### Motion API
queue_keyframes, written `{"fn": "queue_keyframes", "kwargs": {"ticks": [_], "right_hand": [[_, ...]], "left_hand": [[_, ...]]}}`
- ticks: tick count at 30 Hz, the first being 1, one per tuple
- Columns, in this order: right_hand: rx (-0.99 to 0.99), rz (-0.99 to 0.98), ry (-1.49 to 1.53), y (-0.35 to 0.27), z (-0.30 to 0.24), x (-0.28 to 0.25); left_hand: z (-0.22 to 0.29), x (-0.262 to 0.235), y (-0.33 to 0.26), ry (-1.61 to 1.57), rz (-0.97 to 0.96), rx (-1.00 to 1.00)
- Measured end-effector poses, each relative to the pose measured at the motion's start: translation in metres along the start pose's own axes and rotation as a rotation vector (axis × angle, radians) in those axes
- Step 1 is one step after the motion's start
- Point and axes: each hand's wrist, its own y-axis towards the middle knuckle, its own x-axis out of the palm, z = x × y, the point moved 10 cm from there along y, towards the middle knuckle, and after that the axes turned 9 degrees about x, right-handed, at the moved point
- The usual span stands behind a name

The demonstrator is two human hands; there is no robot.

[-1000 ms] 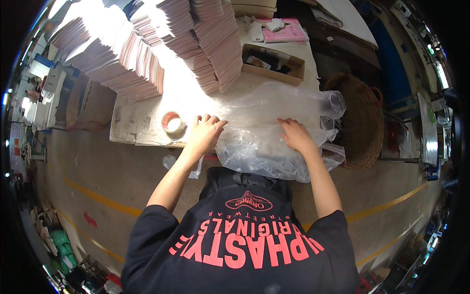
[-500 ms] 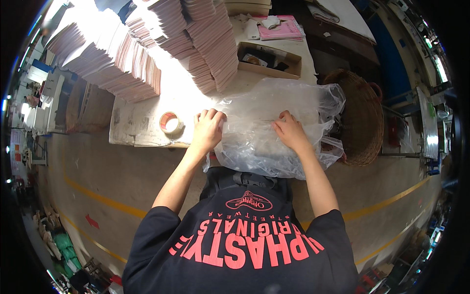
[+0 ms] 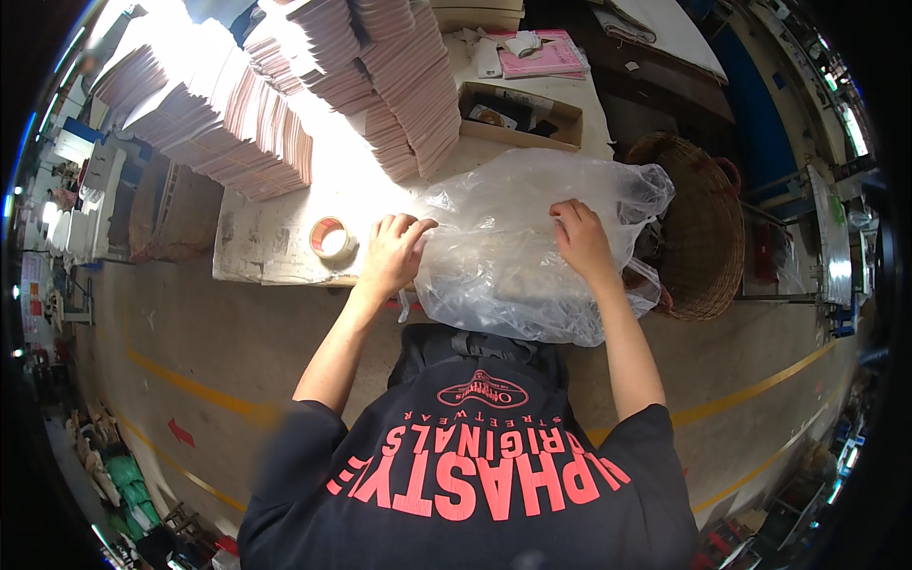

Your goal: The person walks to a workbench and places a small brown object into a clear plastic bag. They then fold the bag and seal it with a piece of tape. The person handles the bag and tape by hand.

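Both hands, left hand (image 3: 392, 255) and right hand (image 3: 581, 242), press the clear plastic bag (image 3: 518, 266).

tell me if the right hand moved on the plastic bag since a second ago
Yes. The right hand slid across the clear plastic bag toward the shallow cardboard box, farther from the table's near edge.

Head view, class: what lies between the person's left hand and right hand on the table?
In the head view, only the clear plastic bag spans the stretch between the left hand and right hand; both rest on it.
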Motion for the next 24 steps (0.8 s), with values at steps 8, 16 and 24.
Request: {"fn": "queue_keyframes", "kwargs": {"ticks": [8,16,24], "right_hand": [[-0.110,0.002,-0.334,-0.011,-0.012,-0.025],[0.045,-0.034,-0.321,-0.008,0.043,-0.048],[0.185,-0.122,0.213,0.006,0.040,-0.079]], "left_hand": [[-0.005,0.011,-0.005,0.046,-0.027,0.087],[-0.018,0.011,-0.008,0.092,0.034,0.061],[-0.024,-0.002,-0.006,0.035,0.119,0.018]]}}
